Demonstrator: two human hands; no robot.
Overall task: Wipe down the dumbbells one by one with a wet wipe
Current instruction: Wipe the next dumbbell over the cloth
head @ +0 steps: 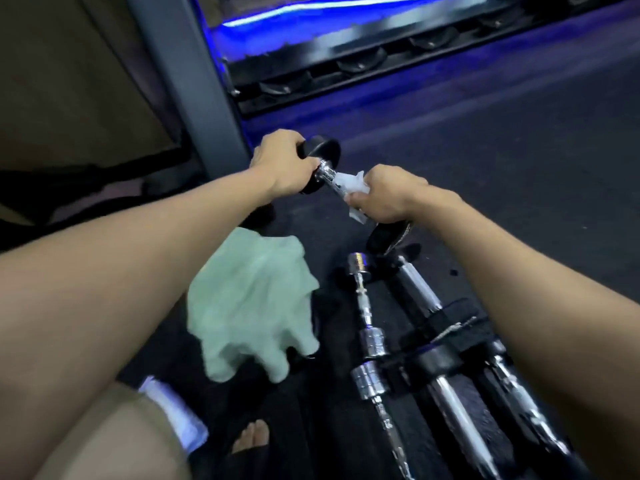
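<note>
Left hand (pixel 280 161): dumbbell (pixel 320 157) gripped by its end plate;
Right hand (pixel 388 194): wet wipe (pixel 349 183) clenched round handle;
Remaining: other dumbbells (pixel 433 341) on floor, cleanliness undeterminable

The wet wipe (pixel 349 183) is white, the dumbbell (pixel 320 157) has black plates and a chrome bar, the cloth (pixel 252 306) is pale green, and blue light strips (pixel 311 10) glow.

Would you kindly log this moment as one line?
left hand: grips dumbbell | right hand: wet wipe on handle | phase: wiping

Bare forearms, tan shorts (pixel 114 441), bare foot (pixel 251 441).
</note>
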